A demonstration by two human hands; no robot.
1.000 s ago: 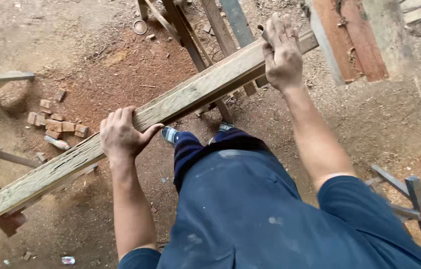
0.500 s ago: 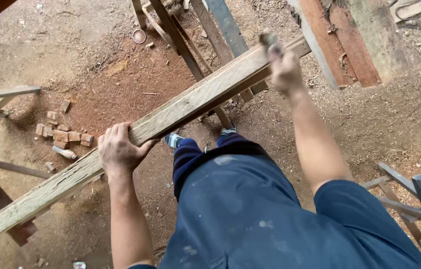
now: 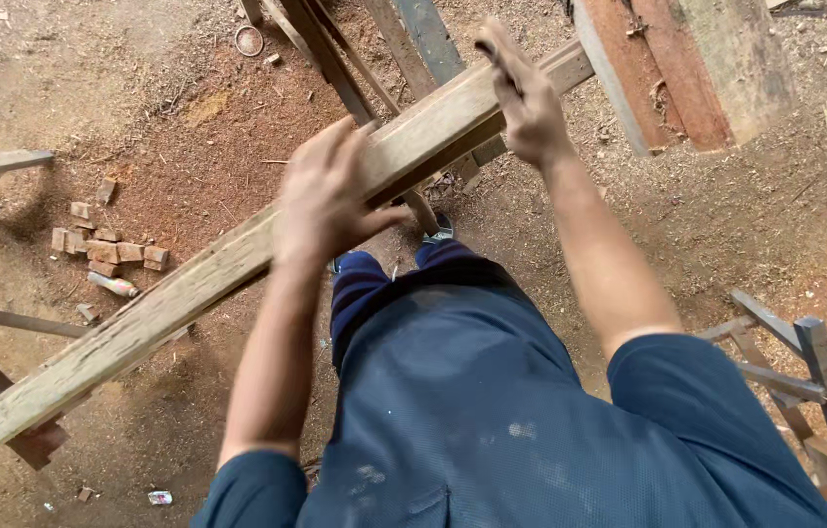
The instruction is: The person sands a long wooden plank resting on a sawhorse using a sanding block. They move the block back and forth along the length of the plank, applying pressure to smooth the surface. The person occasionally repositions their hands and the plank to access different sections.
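1. Fingers of the left hand [image 3: 327,200] are spread and blurred over the top of the long wooden plank [image 3: 238,264]; the thumb sticks out to the right. Whether the palm presses on the wood or floats just above it, I cannot tell.
2. Fingers of the right hand [image 3: 523,93] are pressed together and curled over the far edge of the same plank near its upper end, gripping it.
3. Both bare forearms run back from the hands to the dark blue short sleeves [image 3: 697,411] at the bottom of the view.
4. The plank lies with its long axis on a diagonal: the low end points to the bottom left, the high end points to the upper right, where it meets a stack of reddish boards [image 3: 677,68].
5. It crosses in front of the person's body, above dark blue trousers [image 3: 365,284] and a shoe [image 3: 438,233] on the ground.
6. Under its upper half stand slanted legs of a wooden frame [image 3: 335,68].
7. Red-brown sawdust [image 3: 228,147] covers the dirt beneath.
8. Left of the plank lies a cluster of small wooden blocks [image 3: 106,244], well apart from the hands.
9. At the right edge sits another wooden trestle [image 3: 805,362].
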